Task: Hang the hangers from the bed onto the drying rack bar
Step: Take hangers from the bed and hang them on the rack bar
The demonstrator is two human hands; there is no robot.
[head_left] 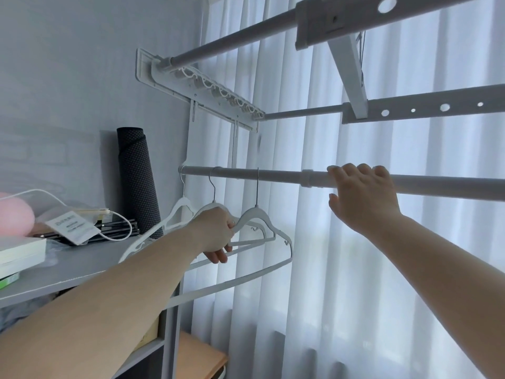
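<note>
Hooked side by side on the drying rack bar (246,173), towards its wall end: three white hangers (255,215), all hanging free of the bed. Gripping them with the left hand (216,233) where the shoulders of the middle and right ones meet, lower fingers wrapped round a bottom rail; impossible to tell whether one or both are actually held. Further along the same bar, just past its joint collar: right hand (363,198), fingers hooked over the top, thumb spread apart underneath. Behind, a sheer white curtain (328,269). To the left, on a grey shelf (82,266): a rolled dark mat (136,173) standing upright against the wall, stacked books (21,250), and a white packet (72,227) with printed lines, far too small to read. No brand or legible lettering anywhere else.
</note>
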